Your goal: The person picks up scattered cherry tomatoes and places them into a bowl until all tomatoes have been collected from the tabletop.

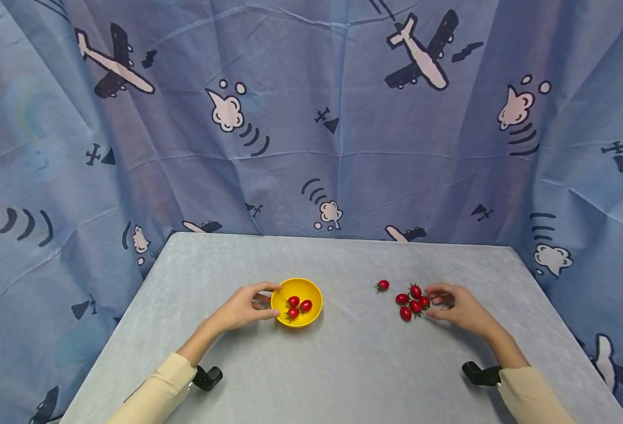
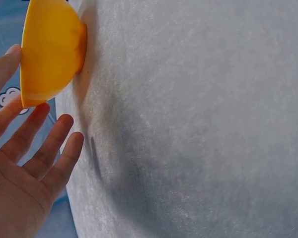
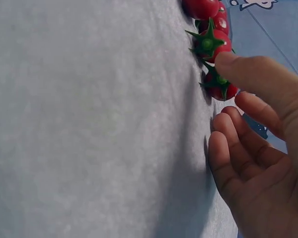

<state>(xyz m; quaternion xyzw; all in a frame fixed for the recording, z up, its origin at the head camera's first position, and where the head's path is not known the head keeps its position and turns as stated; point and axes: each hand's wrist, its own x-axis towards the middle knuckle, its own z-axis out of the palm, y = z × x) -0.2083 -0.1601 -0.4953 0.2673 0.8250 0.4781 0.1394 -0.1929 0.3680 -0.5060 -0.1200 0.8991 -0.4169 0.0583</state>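
Note:
On the table at left of centre, a yellow bowl (image 1: 311, 316) holds three cherry tomatoes (image 1: 305, 305). My left hand (image 1: 244, 307) is at the bowl's left side, its thumb and index fingertips touching the rim. The left wrist view shows the bowl's outer wall (image 2: 49, 49) and foot, with the other fingers of that hand spread below it. To the right, several cherry tomatoes (image 1: 402, 300) lie in a cluster. My right hand (image 1: 462, 307) is at the cluster's right edge, thumb and fingers apart. The right wrist view has its thumb close to a tomato's green calyx (image 3: 208, 43); contact is unclear.
A single cherry tomato (image 1: 383, 285) lies apart, between the bowl and the cluster. The grey table (image 1: 343, 371) ends at a back edge against a blue curtain (image 1: 290, 129) printed with planes. Black wrist devices (image 1: 208, 378) stick out below both sleeves.

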